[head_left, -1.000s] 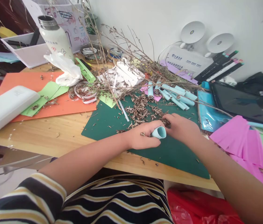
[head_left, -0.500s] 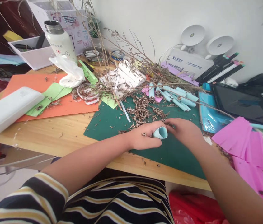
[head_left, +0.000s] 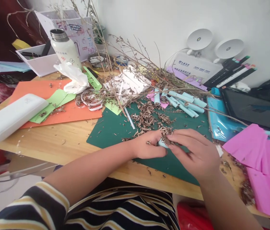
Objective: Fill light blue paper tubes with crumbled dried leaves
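Note:
My left hand (head_left: 149,145) is closed around a light blue paper tube (head_left: 163,144), its open end turned toward me. Between the fingertips of my right hand (head_left: 194,148) is a pinch of dried leaves (head_left: 166,134), held right at the tube's mouth and partly covering it. Both hands are above a dark green mat (head_left: 111,131). Just behind them lies a loose heap of crumbled dried leaves (head_left: 146,115). Several more light blue paper tubes (head_left: 185,102) lie in a pile at the mat's back right.
Dry twigs (head_left: 139,54) spread across the back, near a white bottle (head_left: 65,48). On the left lie orange paper (head_left: 84,111) and a long white case (head_left: 17,115). Pink paper strips (head_left: 245,143), a black tablet (head_left: 257,108) and a white router (head_left: 194,67) are on the right.
My right hand has come up from the leaf heap with a pinch of dried leaves and brought it onto the tube's mouth. My left hand keeps its hold. The view has shifted slightly.

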Available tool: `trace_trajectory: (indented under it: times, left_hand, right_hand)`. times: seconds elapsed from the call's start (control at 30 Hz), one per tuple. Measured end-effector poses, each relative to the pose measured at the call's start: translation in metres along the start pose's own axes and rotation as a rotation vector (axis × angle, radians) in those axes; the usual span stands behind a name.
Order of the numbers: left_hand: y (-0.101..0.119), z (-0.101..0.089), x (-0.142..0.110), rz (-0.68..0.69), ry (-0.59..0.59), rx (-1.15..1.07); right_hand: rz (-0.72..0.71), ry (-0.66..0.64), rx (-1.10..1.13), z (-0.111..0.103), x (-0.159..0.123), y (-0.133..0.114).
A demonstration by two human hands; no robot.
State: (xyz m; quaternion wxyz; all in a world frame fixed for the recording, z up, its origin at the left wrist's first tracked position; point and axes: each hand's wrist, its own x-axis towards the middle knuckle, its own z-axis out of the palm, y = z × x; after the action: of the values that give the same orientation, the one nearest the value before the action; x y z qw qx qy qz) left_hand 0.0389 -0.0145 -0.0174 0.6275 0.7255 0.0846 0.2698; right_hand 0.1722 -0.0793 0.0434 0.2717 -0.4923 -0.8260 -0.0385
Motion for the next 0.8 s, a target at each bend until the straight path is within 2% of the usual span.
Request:
trace_trajectory:
  times: [0.13, 0.43, 0.53, 0.67, 0.8]
  left_hand:
    - [0.003, 0.000, 0.001, -0.037, -0.008, 0.025]
    - [-0.004, 0.005, -0.002, -0.003, 0.025, -0.148]
    - [-0.004, 0.005, -0.002, 0.005, 0.027, -0.138]
    - [-0.002, 0.004, -0.002, 0.018, 0.025, -0.125]
    - [-0.003, 0.004, -0.001, 0.045, 0.042, -0.109]
  right_hand:
    - [-0.109, 0.128, 0.047, 0.006, -0.002, 0.009]
    - [-0.261, 0.129, 0.071, 0.006, -0.010, 0.016]
    - [-0.242, 0.130, 0.081, 0.005, -0.007, 0.015]
    - [-0.162, 0.054, 0.105, 0.001, 0.002, 0.012]
    - [-0.141, -0.002, 0.121, -0.001, 0.008, 0.012]
